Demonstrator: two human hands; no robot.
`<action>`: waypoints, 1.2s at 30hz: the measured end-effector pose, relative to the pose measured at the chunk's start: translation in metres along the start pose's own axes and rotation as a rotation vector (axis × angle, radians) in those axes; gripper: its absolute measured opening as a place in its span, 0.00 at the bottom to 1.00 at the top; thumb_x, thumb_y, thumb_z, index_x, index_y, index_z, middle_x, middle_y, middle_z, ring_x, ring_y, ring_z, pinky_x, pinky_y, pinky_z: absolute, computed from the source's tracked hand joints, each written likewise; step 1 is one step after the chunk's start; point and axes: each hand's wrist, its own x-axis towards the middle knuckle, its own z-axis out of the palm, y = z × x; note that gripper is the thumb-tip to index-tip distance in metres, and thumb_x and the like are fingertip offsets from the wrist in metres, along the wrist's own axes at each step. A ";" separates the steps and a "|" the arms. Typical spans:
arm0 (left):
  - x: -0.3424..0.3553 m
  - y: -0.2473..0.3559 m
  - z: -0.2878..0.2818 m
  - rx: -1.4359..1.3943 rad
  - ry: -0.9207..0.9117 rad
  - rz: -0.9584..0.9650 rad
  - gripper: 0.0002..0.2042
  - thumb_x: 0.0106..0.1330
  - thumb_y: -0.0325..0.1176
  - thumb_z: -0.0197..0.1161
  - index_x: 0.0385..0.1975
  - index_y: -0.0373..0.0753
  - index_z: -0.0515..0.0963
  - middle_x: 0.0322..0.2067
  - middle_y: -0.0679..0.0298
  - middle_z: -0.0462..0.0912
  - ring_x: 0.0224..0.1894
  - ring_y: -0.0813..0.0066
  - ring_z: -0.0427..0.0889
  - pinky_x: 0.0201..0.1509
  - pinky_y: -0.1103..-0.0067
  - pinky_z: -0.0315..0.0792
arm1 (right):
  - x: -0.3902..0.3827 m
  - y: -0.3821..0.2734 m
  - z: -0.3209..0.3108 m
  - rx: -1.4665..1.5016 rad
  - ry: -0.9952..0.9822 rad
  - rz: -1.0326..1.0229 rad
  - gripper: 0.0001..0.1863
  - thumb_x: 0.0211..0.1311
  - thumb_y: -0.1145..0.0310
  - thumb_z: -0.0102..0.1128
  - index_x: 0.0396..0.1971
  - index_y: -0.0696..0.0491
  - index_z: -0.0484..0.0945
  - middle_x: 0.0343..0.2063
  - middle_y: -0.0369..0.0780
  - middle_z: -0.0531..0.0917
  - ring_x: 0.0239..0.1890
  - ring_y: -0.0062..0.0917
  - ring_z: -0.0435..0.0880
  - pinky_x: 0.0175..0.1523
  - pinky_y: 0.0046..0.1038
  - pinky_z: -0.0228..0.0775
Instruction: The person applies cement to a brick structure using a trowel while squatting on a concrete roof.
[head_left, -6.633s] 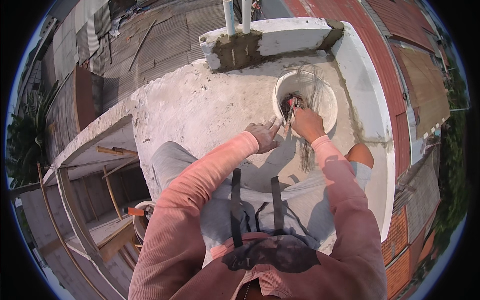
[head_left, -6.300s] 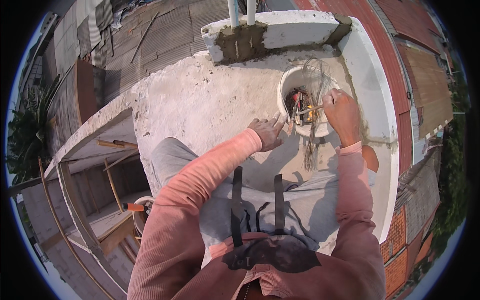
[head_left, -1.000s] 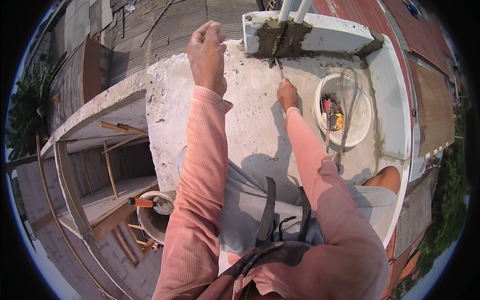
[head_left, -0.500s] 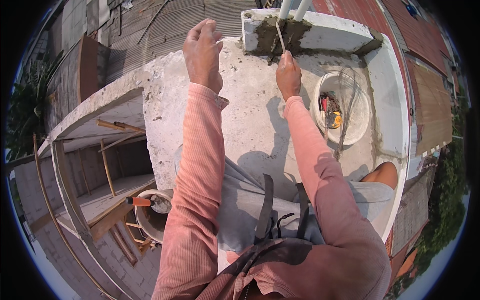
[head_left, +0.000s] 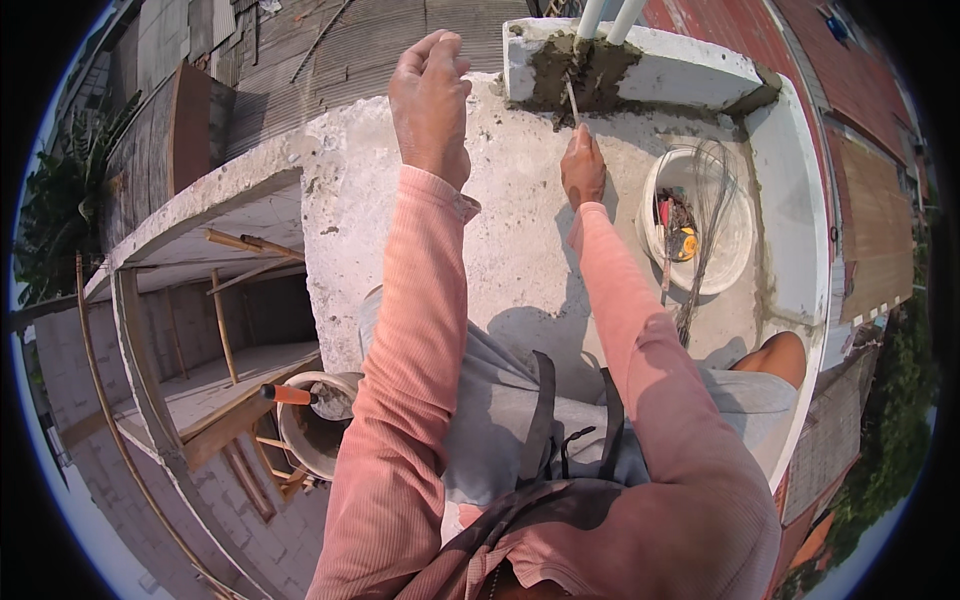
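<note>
My right hand (head_left: 583, 168) is closed round a thin, light-coloured, stick-like tool (head_left: 572, 102). The tool's far end meets a patch of dark wet mortar (head_left: 600, 78) on a low white wall (head_left: 690, 75). Two white pipes (head_left: 622, 20) rise from the wall just behind that patch. Raised to the left of the wall is my left hand (head_left: 428, 105), its fingers curled together; its palm is turned out of sight, so I cannot make out whether anything is in it.
A white bucket (head_left: 735, 270) at the right holds a yellow tape measure (head_left: 684, 244), a red-handled tool and a bundle of thin wire (head_left: 712, 200). At the left, another bucket (head_left: 300, 440) holds an orange-handled tool (head_left: 287, 394). The concrete slab (head_left: 345, 220) ends at a drop on the left.
My right hand has drawn slightly nearer, and the tool's tip has come lower on the mortar. The left hand keeps its curled pose. The whole view has shifted slightly.
</note>
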 end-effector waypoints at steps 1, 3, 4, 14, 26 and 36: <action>-0.001 -0.002 0.001 -0.002 -0.003 -0.007 0.23 0.71 0.41 0.61 0.59 0.32 0.72 0.55 0.57 0.75 0.58 0.60 0.77 0.64 0.67 0.70 | -0.003 0.006 0.003 0.004 -0.037 0.026 0.18 0.74 0.65 0.47 0.59 0.55 0.72 0.48 0.51 0.81 0.49 0.50 0.82 0.51 0.45 0.76; -0.002 -0.006 0.002 0.002 -0.018 0.015 0.23 0.72 0.42 0.61 0.59 0.32 0.71 0.56 0.56 0.75 0.58 0.61 0.77 0.63 0.67 0.71 | -0.008 0.021 0.006 -0.043 -0.076 0.068 0.18 0.74 0.65 0.47 0.58 0.55 0.73 0.49 0.51 0.81 0.50 0.50 0.82 0.52 0.45 0.76; -0.002 -0.004 -0.001 0.009 -0.014 0.018 0.23 0.72 0.42 0.61 0.59 0.32 0.71 0.56 0.56 0.75 0.58 0.61 0.77 0.63 0.67 0.71 | -0.010 0.018 0.008 -0.067 -0.121 0.101 0.17 0.73 0.65 0.47 0.57 0.55 0.74 0.49 0.52 0.81 0.50 0.50 0.82 0.52 0.45 0.76; 0.004 -0.004 -0.012 0.021 0.011 0.011 0.25 0.72 0.43 0.61 0.61 0.32 0.71 0.58 0.56 0.73 0.59 0.61 0.77 0.65 0.66 0.70 | -0.021 0.008 -0.024 -0.034 -0.193 0.133 0.15 0.74 0.65 0.48 0.52 0.57 0.77 0.44 0.53 0.84 0.46 0.52 0.83 0.51 0.47 0.76; 0.003 -0.006 -0.007 -0.011 0.002 0.001 0.23 0.71 0.42 0.61 0.59 0.32 0.71 0.56 0.58 0.75 0.58 0.61 0.77 0.64 0.66 0.70 | 0.000 0.011 0.005 -0.034 -0.014 -0.015 0.17 0.75 0.64 0.47 0.55 0.56 0.74 0.49 0.52 0.83 0.48 0.50 0.83 0.52 0.45 0.77; 0.002 -0.005 -0.005 -0.007 -0.003 -0.002 0.24 0.72 0.42 0.60 0.60 0.31 0.71 0.56 0.56 0.74 0.58 0.60 0.77 0.64 0.66 0.70 | -0.008 0.019 0.015 -0.119 -0.276 0.160 0.15 0.74 0.62 0.46 0.52 0.53 0.74 0.46 0.52 0.84 0.49 0.51 0.83 0.52 0.47 0.76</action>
